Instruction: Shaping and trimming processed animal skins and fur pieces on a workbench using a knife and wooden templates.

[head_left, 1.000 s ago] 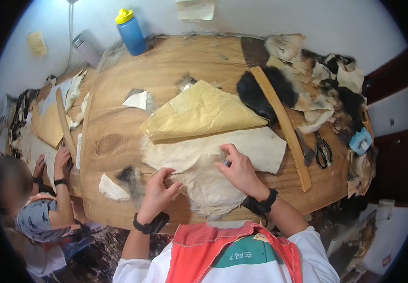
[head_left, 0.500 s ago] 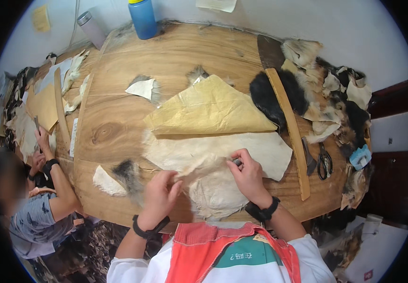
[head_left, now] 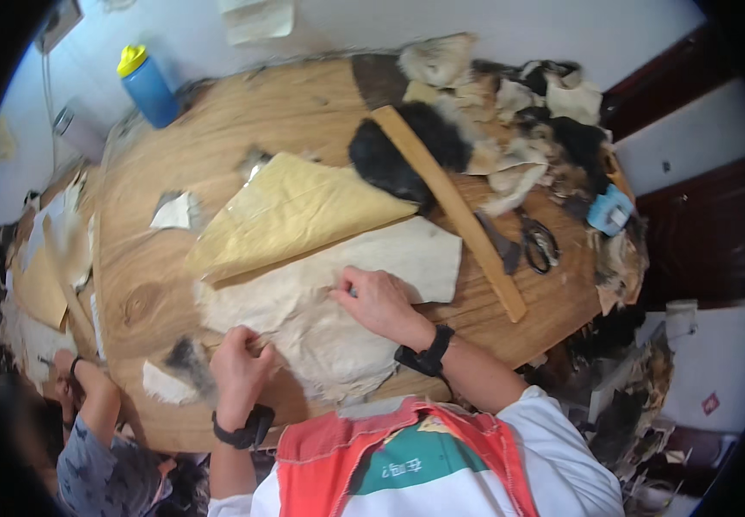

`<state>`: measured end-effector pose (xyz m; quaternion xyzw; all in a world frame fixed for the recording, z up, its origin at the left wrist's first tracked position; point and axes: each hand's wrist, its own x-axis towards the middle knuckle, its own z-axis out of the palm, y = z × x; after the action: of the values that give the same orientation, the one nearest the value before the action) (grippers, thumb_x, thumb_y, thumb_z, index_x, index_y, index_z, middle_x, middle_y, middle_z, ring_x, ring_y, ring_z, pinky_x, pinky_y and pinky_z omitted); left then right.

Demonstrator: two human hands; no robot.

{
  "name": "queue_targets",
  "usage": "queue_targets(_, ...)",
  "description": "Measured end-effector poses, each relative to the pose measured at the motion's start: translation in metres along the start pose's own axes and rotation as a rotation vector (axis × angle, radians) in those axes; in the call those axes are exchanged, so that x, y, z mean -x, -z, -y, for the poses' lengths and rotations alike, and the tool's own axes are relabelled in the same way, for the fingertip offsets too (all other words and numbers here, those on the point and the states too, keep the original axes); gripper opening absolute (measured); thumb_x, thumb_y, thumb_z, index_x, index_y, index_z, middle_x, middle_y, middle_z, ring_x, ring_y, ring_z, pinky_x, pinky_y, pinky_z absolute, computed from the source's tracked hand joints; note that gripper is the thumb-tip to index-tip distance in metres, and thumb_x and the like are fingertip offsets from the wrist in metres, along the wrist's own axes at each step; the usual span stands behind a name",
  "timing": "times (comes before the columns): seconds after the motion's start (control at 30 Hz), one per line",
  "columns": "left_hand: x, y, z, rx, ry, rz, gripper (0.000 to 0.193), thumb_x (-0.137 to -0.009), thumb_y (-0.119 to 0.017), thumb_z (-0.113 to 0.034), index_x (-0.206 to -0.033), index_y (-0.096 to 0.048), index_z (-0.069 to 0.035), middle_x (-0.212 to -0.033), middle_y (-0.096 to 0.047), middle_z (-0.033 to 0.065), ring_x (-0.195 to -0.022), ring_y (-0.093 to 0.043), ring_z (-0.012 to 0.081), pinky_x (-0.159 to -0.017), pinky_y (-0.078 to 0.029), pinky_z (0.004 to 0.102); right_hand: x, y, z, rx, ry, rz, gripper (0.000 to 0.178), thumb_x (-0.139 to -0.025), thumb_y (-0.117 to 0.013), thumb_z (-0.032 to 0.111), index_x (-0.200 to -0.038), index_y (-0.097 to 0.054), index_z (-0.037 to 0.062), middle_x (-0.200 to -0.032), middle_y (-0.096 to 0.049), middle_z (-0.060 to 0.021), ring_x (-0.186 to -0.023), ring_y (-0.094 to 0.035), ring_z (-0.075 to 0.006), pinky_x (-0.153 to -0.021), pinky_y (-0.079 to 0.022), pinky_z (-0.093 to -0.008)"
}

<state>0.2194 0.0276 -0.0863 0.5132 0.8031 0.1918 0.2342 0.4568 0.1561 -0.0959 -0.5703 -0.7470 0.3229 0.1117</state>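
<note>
A pale hide (head_left: 304, 345) lies skin side up in front of me, with a creased yellow paper sheet (head_left: 304, 211) over its far part. My left hand (head_left: 242, 366) pinches the hide's near left edge between thumb and fingers. Above the middle of the hide, my right hand (head_left: 381, 306) is closed round a small dark grey object, mostly hidden by the fingers; its exact kind cannot be made out. The hide is rumpled between my two hands. A white and grey fur scrap (head_left: 170, 383) lies left of my left hand.
A wooden strip (head_left: 454, 215) lies at the right, with black-handled scissors (head_left: 540, 246) and a dark flat blade (head_left: 499, 243) beside it. Black fur (head_left: 407, 155) and fur scraps (head_left: 553, 129) sit behind. A blue bottle (head_left: 150, 93) stands far left. A co-worker (head_left: 101, 431) works at the left.
The whole view has turned to the right. My left hand, earlier with looser fingers, now pinches the hide's edge. My right hand still grips the small grey object and is turned more palm-down.
</note>
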Motion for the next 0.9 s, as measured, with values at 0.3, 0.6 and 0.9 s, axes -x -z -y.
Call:
queue_targets(0.3, -0.004, -0.002, -0.014, -0.074, 0.02, -0.006, 0.024, -0.073, -0.07, -0.023, -0.085, -0.067, -0.003, -0.086, -0.069, 0.0169, -0.082, -0.067, 0.0354, -0.073, -0.053, 0.0426, 0.003, 0.133, -0.183, 0.374, -0.047, -0.442, 0.024, -0.088, -0.064, 0.017, -0.109, -0.067, 0.0035, -0.093, -0.068, -0.0197, -0.09, -0.066, -0.0387, -0.074, -0.052, -0.0455)
queue_targets(0.6, 0.002, 0.004, -0.011, -0.084, -0.01, 0.009, 0.026, -0.071, -0.068, -0.024, -0.084, -0.07, -0.001, -0.081, -0.069, 0.0216, -0.077, -0.067, 0.0384, -0.071, -0.053, 0.0439, -0.024, 0.138, -0.225, 0.307, 0.088, -0.42, 0.027, -0.077, -0.072, 0.015, -0.1, -0.065, 0.0026, -0.089, -0.065, -0.0119, -0.08, -0.064, -0.0286, -0.074, -0.052, -0.0401)
queue_targets(0.9, 0.012, 0.012, -0.004, 0.813, 0.119, 0.322, 0.011, -0.083, -0.059, -0.01, -0.077, -0.063, -0.002, -0.07, -0.06, 0.0013, -0.059, -0.055, 0.0108, -0.054, -0.044, 0.0256, -0.031, 0.156, -0.19, 0.139, 0.121, -0.235, 0.027, -0.073, -0.072, 0.022, -0.092, -0.066, 0.0036, -0.085, -0.069, -0.0115, -0.079, -0.067, -0.029, -0.075, -0.053, -0.0382)
